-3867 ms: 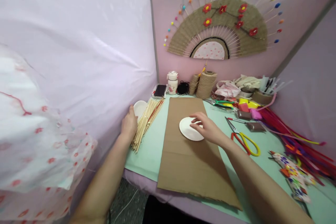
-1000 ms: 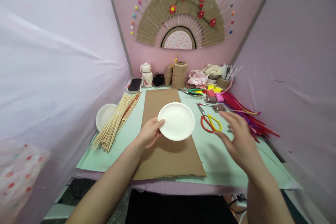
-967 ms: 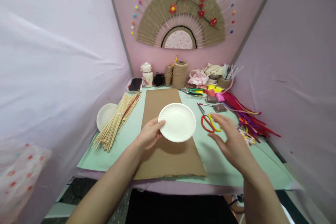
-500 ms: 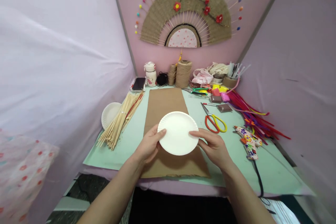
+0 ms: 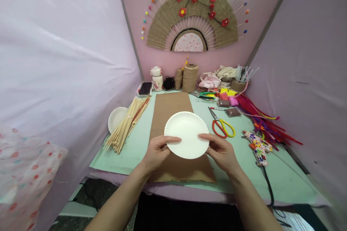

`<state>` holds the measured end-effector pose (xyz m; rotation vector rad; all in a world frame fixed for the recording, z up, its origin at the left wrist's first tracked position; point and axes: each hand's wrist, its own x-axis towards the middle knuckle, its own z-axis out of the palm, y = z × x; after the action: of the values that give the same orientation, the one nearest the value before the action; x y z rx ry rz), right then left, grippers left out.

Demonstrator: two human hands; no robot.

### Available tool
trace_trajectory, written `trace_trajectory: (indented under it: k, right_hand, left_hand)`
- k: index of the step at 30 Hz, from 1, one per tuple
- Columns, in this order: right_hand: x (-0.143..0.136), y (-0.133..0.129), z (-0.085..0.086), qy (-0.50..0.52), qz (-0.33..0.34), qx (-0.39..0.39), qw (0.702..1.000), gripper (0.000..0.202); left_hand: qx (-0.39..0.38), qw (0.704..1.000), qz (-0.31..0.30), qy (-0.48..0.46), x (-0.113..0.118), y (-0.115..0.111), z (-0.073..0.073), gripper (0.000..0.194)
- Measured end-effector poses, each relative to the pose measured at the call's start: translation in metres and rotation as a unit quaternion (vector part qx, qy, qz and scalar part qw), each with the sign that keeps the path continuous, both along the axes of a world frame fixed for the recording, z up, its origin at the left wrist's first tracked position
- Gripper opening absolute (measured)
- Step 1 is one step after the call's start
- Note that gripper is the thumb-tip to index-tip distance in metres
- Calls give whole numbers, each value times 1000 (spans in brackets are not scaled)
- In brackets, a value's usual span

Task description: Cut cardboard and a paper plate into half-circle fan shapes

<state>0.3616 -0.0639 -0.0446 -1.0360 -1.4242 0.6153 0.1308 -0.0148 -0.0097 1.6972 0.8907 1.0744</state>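
Note:
A round white paper plate (image 5: 187, 126) with a crimped rim is held up over a brown cardboard sheet (image 5: 173, 103). My left hand (image 5: 159, 151) grips its lower left edge, thumb lying on the face and fingers behind. On the lower right edge, my right hand (image 5: 221, 151) pinches it the same way. The fingers behind the plate are partly hidden. Just right of the plate lie scissors (image 5: 221, 124) with one red and one yellow handle loop.
Left: a bundle of wooden sticks (image 5: 127, 126) and another paper plate (image 5: 115, 119). Right: a flowered glue gun (image 5: 258, 148) with a black cord, and pipe cleaners (image 5: 265, 122). Behind: twine spools (image 5: 190, 78), a white bottle (image 5: 156, 79) and a phone (image 5: 145, 88). A woven fan (image 5: 162, 25) hangs above.
The plate has shifted slightly right in view and tilted a little more towards me. My left thumb reaches further across its face. The whole scene sits slightly lower at the top.

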Motion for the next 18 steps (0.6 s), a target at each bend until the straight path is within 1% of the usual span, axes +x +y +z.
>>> trace_trajectory:
  k: [2, 5, 9, 13, 18]
  right_hand:
    - [-2, -3, 3, 6, 19, -2, 1000, 28]
    - [-5, -7, 7, -1, 14, 8, 1000, 22]
    - [-10, -9, 10, -8, -5, 39, 999, 15]
    - [-13, -7, 9, -8, -8, 35, 999, 11]
    - [-16, -7, 11, 0, -4, 45, 999, 11]
  left_hand:
    - [28, 999, 15, -2, 2, -4, -2, 23]
    - [49, 998, 29, -5, 2, -10, -7, 21]
    - [57, 998, 23, -12, -1, -11, -12, 22]
    - [53, 998, 20, -7, -5, -8, -16, 26]
    - [63, 997, 26, -21, -9, -9, -20, 18]
